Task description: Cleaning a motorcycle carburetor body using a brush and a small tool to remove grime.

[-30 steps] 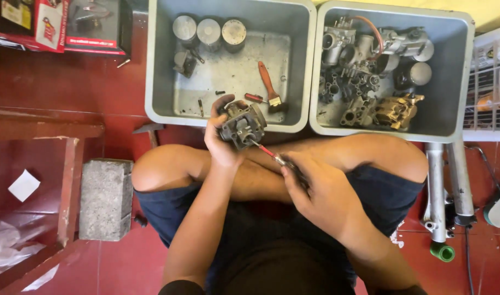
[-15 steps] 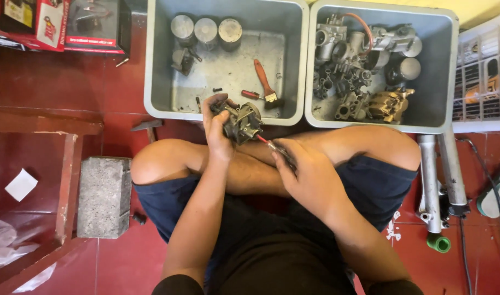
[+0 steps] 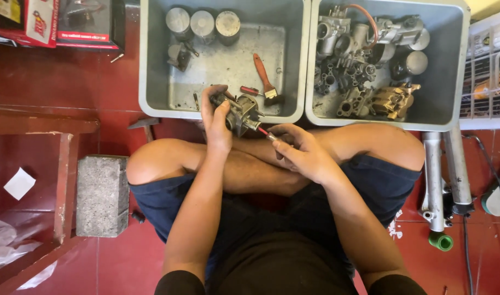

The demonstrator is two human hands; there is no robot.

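Observation:
I sit cross-legged on a red floor. My left hand grips a small grey metal carburettor just over the near rim of the left grey bin. My right hand holds a screwdriver with a red section, its tip set against the carburettor's right side. Both hands hover above my crossed legs.
The left bin holds three metal cylinders, a red-handled brush and small parts. The right grey bin is piled with carburettors and metal parts. A concrete block lies left, metal tubes right, boxes top left.
The view shifted slightly. My hands and the carburettor have moved a little nearer the left bin's rim, with the screwdriver still at the carburettor.

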